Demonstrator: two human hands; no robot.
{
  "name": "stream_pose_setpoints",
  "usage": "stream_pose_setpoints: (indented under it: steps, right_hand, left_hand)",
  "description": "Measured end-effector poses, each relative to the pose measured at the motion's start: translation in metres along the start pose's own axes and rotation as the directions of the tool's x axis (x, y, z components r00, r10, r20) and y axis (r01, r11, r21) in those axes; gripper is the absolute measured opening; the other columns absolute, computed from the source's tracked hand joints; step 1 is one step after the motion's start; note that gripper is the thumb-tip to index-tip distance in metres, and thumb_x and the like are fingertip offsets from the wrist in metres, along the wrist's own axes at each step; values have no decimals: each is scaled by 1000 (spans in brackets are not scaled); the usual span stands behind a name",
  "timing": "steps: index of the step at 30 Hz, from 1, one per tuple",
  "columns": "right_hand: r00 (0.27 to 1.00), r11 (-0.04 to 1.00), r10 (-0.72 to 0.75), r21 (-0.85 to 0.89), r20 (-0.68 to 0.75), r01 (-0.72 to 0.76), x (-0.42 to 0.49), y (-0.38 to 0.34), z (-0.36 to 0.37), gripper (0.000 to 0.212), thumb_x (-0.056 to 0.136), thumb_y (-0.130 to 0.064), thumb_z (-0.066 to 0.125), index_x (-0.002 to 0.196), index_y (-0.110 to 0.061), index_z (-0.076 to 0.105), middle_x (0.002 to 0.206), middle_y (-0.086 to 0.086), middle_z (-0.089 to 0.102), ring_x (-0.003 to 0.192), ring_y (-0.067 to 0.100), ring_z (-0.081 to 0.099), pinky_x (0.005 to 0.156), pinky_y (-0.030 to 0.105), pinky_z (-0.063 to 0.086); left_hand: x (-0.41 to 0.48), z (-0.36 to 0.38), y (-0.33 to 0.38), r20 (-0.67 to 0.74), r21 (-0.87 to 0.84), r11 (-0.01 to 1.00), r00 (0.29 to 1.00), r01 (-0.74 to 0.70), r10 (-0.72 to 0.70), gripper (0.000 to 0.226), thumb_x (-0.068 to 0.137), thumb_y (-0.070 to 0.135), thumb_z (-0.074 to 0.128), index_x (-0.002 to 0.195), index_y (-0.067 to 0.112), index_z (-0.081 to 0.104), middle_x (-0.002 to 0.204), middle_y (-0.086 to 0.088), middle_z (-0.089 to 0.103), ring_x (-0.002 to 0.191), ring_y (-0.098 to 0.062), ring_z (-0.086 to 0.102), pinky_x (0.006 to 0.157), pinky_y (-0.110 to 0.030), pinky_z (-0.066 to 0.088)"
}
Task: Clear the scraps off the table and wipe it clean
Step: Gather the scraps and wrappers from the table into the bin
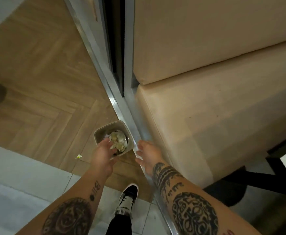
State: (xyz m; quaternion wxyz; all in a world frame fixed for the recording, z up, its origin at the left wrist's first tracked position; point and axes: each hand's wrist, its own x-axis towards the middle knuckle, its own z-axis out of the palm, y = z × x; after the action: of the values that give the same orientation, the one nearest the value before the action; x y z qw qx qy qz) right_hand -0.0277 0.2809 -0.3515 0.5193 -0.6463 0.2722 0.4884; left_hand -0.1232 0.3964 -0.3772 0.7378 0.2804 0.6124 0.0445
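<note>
A small beige bin (pixel 103 131) stands on the wooden floor beside a metal rail. My left hand (pixel 103 152) reaches over the bin's near rim and holds a clump of pale, crumpled scraps (pixel 118 141) above its opening. The fingertips are hidden under the clump. My right hand (pixel 146 150) hovers just right of the bin over the rail, fingers spread and holding nothing. A tiny yellowish-white scrap (pixel 78 156) lies on the floor left of the bin. The table is out of view.
A metal rail (pixel 120 102) runs diagonally up from the bin. Large beige blocks (pixel 206 107) fill the right side. Below them stand black furniture legs (pixel 261 175). My shoe (pixel 128 195) is on grey tiles near the wood floor's edge.
</note>
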Motion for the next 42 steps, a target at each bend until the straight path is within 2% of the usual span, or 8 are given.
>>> stream_pose_setpoints:
  steps: [6, 13, 19, 24, 29, 32, 37, 42]
  right_hand:
    - [970, 965, -240, 99, -23, 241, -102, -53, -34, 10, 98, -13, 55, 94, -17, 63, 87, 4, 62, 70, 16, 57, 55, 26, 43]
    - [869, 853, -483, 165, -107, 494, -237, -105, -100, 8, 99, -20, 55, 102, -22, 63, 97, -2, 71, 81, 13, 61, 64, 26, 45]
    - [743, 725, -537, 232, -399, 648, -321, -102, -210, 9, 97, -19, 58, 102, -16, 66, 97, 1, 69, 83, 16, 62, 65, 28, 47]
    - [644, 652, -471, 254, -603, 715, -370, -73, -300, 15, 98, -21, 56, 107, -17, 67, 106, 2, 70, 85, 16, 64, 68, 30, 49]
    - [563, 631, -336, 263, -755, 730, -384, -26, -357, 13, 98, -18, 57, 107, -18, 65, 113, 4, 67, 85, 17, 63, 68, 30, 49]
    - [513, 645, -245, 256, -823, 720, -378, 4, -379, 12, 98, -16, 57, 107, -19, 64, 110, 1, 66, 83, 15, 62, 67, 27, 48]
    - [464, 724, -193, 193, -865, 662, -363, 41, -407, 12, 97, -16, 59, 101, -25, 66, 102, -1, 69, 83, 14, 65, 64, 22, 48]
    - [435, 822, -284, 16, -854, 569, -344, 46, -423, 17, 95, -21, 61, 109, -25, 70, 105, -12, 67, 99, 11, 64, 78, 21, 47]
  left_hand:
    - [-96, 74, 34, 155, 129, 984, 983, -120, 99, 17, 103, 22, 51, 113, 18, 64, 106, -5, 72, 84, -19, 66, 74, -35, 51]
    - [-233, 180, 68, 456, 254, 880, 852, -401, 257, 19, 102, 13, 45, 108, 15, 62, 95, -6, 69, 76, -20, 64, 72, -35, 51]
    - [-335, 273, 34, 712, 347, 751, 679, -562, 179, 17, 101, 13, 46, 100, 19, 62, 92, -3, 67, 71, -16, 60, 62, -28, 47]
    - [-403, 320, -24, 860, 403, 605, 510, -686, 5, 18, 102, 16, 46, 104, 18, 64, 96, -2, 70, 78, -18, 63, 76, -36, 53]
    - [-427, 339, -83, 912, 409, 312, 376, -858, -163, 15, 98, 20, 54, 104, 23, 67, 100, 4, 74, 83, -17, 68, 74, -35, 54]
    - [-422, 344, -123, 929, 226, -75, 238, -971, -283, 13, 95, 28, 60, 104, 30, 70, 105, 9, 71, 89, -12, 67, 70, -24, 53]
    - [-403, 353, -172, 900, -33, -435, 162, -900, -404, 36, 96, 31, 59, 131, 31, 65, 131, 3, 63, 117, -19, 60, 94, -36, 53]
    - [-393, 360, -191, 882, -259, -621, 81, -740, -465, 40, 96, 22, 58, 135, 28, 58, 119, -3, 58, 117, -27, 51, 84, -39, 51]
